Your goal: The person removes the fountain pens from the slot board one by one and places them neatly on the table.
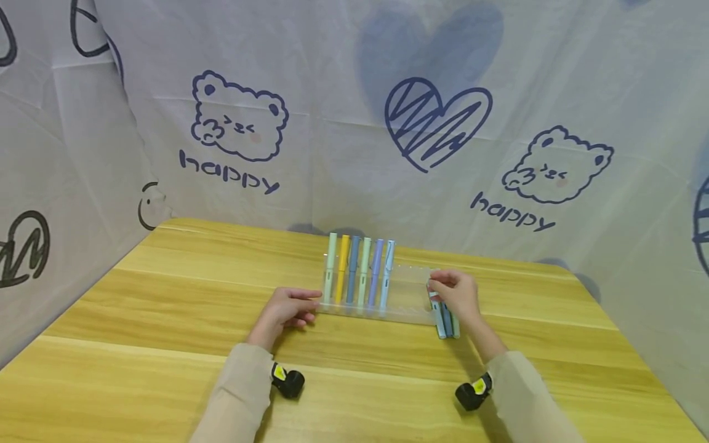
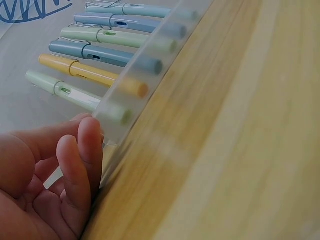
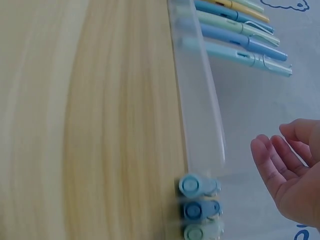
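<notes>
Pens appear to be in the course of being set out along a clear holder [image 1: 412,315], which is stood on the desk [image 1: 183,301] between the two hands. Six pens [image 1: 352,271] are lined up side by side toward its left end, while three pens [image 1: 447,323] are bunched at its right end, with a bare stretch left between. The holder's left end is pinched by the thumb and forefinger of the left hand [image 1: 287,309]; its other fingers are loosely bent. The right hand [image 1: 458,294] is held over the bunch, its fingers half curled and slightly parted, and nothing can be seen in them. For the next move, one bunched pen would need to be grasped and the holder kept steady.

In the head view, the far ends of the bunch are covered by the right hand; in the right wrist view, they are seen almost end-on. The row's lower ends are blurred by the frosted ledge, and any slots cannot be made out.
</notes>
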A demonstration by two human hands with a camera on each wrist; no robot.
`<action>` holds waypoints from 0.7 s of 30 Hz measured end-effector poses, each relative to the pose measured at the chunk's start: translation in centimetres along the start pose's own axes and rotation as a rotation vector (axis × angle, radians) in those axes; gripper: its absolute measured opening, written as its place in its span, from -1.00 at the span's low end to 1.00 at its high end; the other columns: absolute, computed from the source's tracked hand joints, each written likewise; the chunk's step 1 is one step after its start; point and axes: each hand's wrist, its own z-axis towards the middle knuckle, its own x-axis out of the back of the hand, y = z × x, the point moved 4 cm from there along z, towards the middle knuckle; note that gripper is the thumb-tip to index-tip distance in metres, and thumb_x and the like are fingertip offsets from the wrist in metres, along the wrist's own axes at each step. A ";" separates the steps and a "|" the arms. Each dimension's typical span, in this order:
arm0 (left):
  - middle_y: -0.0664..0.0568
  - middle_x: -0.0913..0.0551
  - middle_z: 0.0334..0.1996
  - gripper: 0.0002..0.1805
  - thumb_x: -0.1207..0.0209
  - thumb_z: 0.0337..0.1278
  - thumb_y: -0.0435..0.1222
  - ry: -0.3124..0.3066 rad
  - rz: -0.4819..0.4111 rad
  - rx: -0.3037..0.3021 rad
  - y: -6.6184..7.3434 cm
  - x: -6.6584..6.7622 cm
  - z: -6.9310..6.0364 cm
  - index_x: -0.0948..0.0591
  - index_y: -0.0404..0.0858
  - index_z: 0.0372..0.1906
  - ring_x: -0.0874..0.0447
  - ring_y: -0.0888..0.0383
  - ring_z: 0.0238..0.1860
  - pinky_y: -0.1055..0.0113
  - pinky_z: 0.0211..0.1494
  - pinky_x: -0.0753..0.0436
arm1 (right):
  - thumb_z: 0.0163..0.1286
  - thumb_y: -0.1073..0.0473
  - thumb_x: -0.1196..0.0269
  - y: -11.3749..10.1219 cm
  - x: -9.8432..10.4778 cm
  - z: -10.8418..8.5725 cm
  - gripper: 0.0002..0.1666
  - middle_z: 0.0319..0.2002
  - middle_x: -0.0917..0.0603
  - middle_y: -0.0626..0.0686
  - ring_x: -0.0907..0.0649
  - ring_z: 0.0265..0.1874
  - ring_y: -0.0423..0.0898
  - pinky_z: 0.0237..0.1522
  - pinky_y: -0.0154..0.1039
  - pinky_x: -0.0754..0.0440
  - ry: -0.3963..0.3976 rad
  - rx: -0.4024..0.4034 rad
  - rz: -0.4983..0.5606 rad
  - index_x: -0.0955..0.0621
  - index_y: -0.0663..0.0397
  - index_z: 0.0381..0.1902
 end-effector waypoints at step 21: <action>-0.03 -0.58 -0.69 -0.65 -0.14 0.04 -0.49 -0.001 0.004 0.009 0.1 0.0 -0.1 -0.52 -0.47 -0.01 -0.51 0.26 -0.74 0.49 -0.72 -0.49 | 0.09 0.55 -0.18 -0.7 -4.3 -0.4 -0.73 -0.24 -0.54 0.44 -0.60 -0.50 -0.27 -0.47 -0.26 -0.64 -0.071 0.085 0.150 -0.49 0.62 -0.20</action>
